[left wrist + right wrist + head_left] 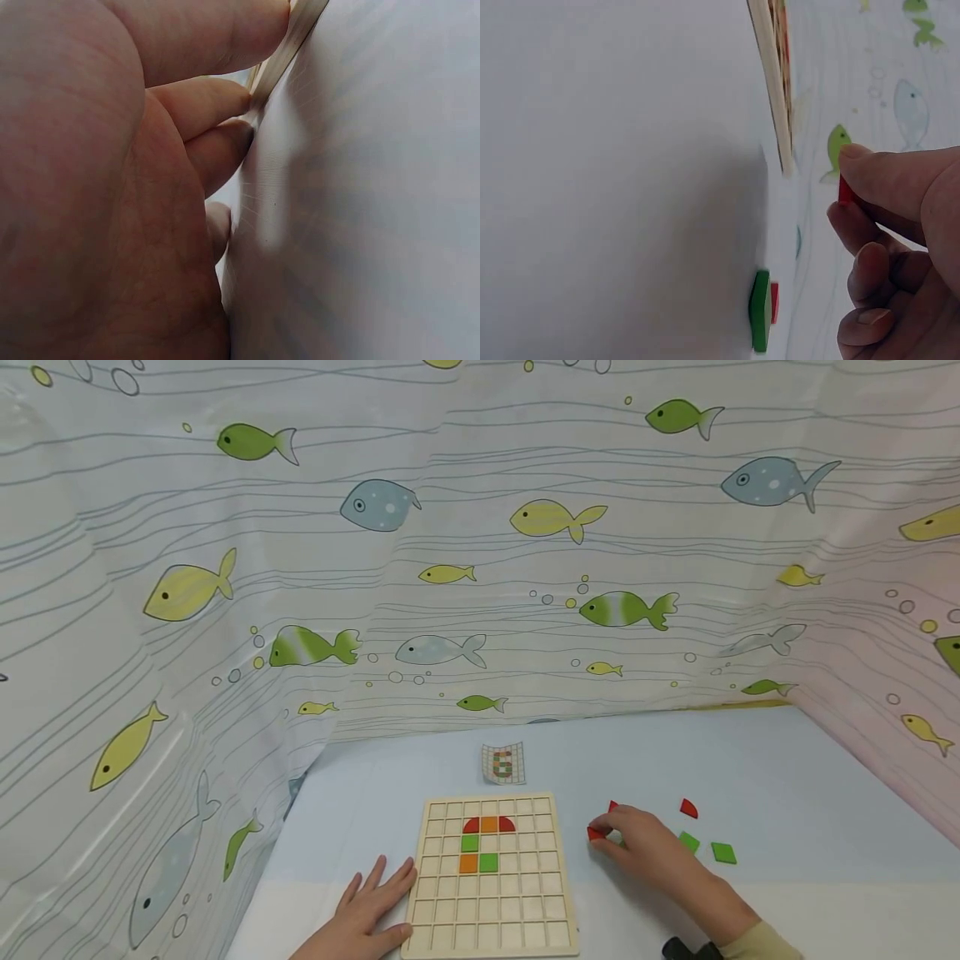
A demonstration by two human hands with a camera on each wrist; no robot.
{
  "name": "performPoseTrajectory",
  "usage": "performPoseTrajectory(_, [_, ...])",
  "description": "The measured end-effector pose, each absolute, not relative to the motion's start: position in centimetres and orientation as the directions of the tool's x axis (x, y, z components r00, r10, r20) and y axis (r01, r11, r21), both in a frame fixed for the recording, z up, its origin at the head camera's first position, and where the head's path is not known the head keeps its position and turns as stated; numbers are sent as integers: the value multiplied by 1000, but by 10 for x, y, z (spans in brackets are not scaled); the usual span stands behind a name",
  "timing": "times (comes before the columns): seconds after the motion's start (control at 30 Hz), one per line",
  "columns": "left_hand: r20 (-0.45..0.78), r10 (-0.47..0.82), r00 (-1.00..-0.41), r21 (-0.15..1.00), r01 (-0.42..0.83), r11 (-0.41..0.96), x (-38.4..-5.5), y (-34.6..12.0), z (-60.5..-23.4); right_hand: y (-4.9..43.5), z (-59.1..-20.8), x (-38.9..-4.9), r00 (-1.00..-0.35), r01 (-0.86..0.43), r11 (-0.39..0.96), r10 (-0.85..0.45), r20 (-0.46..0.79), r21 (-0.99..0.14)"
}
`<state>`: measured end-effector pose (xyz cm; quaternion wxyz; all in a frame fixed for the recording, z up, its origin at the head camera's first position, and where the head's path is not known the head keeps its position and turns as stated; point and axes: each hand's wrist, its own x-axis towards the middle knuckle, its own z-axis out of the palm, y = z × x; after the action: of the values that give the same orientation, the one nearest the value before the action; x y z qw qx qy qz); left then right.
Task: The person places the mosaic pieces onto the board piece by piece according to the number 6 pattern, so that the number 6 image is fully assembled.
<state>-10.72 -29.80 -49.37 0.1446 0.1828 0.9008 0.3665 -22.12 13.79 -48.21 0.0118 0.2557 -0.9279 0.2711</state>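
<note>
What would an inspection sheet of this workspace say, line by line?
Surface: pale, flat-looking tabletop.
Job's things: gridded wooden board bearing six coloured tiles; pattern card beyond it; loose red and green tiles on its right.
Clutter: dark object near right sleeve, unidentified.
Hands: left hand touches the board's left edge; right hand pinches a red tile.
Cables: nothing seen.
Surroundings: fish-patterned sheeting behind and at both sides.

Pale table (pixel 367 785) | wooden grid board (pixel 531 907) | pattern card (pixel 503 763) | green tiles (pixel 723 852) | red pieces (pixel 688 808)
</note>
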Motion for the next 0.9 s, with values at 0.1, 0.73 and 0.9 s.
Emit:
performPoseTrajectory(0.1, [-125,434,-892,714,222,664,-107,-297,-494,129,-480,-222,-847,-515,702,-504,168,-492])
performPoseTrajectory(0.73, [-120,420,-900,695,226,683,-107,-296,-493,76,-471,-221,-772,-599,647,-623,127,-472])
performPoseTrajectory(0.9, [-128,415,-901,697,216,684,-106,-295,-490,62,-470,-218,-769,-587,649,-634,84,-483])
